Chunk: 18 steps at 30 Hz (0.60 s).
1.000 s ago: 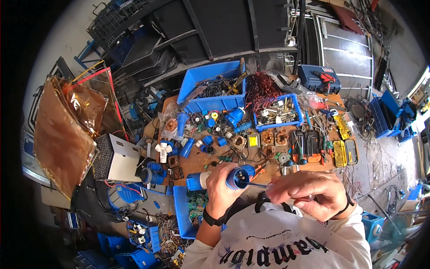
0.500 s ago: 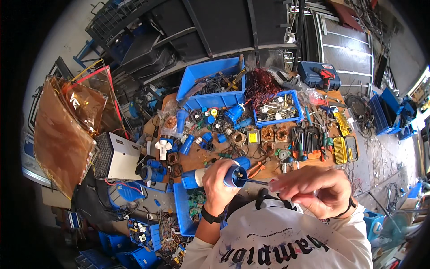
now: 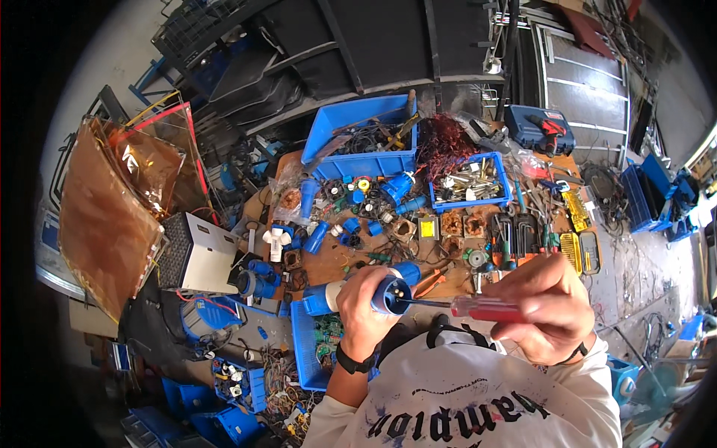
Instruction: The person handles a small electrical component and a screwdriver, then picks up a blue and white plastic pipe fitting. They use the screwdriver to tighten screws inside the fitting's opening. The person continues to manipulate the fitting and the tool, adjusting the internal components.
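My left hand point(image 3: 360, 308) is closed around a blue round industrial plug connector point(image 3: 390, 296), its open end facing right and up. Small metal contacts show inside it. A red, clear-handled screwdriver point(image 3: 485, 308) lies in the fingers of my right hand point(image 3: 551, 308). Its shaft runs left, nearly level, and the tip reaches into the connector's mouth. What the tip touches inside is hidden. Beside my left hand, a blue-and-white cylindrical piece point(image 3: 323, 299) sticks out; whether it belongs to the held connector I cannot tell.
Before me, a cluttered wooden bench holds a blue bin point(image 3: 358, 166) of tools, a blue tray point(image 3: 469, 201) of bolts and orange-handled pliers point(image 3: 432, 281). Hex keys point(image 3: 527, 233) and a cordless drill point(image 3: 551, 134) lie right. A blue crate point(image 3: 305, 351) of green parts stands below my left hand.
The right hand has rolled and its fingers have opened somewhat around the screwdriver, so more of the red handle shows. My left hand and the connector stay nearly in place.
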Motion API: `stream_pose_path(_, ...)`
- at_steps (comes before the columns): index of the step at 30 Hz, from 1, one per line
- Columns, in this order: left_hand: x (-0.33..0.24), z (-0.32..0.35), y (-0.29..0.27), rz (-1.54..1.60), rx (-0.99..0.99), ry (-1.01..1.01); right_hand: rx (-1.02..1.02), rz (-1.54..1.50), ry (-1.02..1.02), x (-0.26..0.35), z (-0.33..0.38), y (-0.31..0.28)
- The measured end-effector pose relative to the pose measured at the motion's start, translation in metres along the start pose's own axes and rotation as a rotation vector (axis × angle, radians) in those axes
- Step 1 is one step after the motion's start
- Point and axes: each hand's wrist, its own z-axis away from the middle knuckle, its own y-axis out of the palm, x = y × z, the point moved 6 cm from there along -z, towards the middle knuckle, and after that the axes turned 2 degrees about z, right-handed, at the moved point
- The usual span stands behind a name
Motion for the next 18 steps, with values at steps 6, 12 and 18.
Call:
stream_pose_path(6,0.004,0.002,0.000,0.031,-0.020,-0.041,0.161,-0.418,0.083,-0.007,-0.005,0.008)
stream_pose_path(12,0.001,0.002,0.001,0.049,-0.015,-0.049,0.009,0.013,0.032,0.000,-0.008,0.003)
stream_pose_path(18,0.000,0.000,0.000,0.028,-0.011,-0.037,0.013,-0.129,0.034,-0.005,-0.002,-0.004)
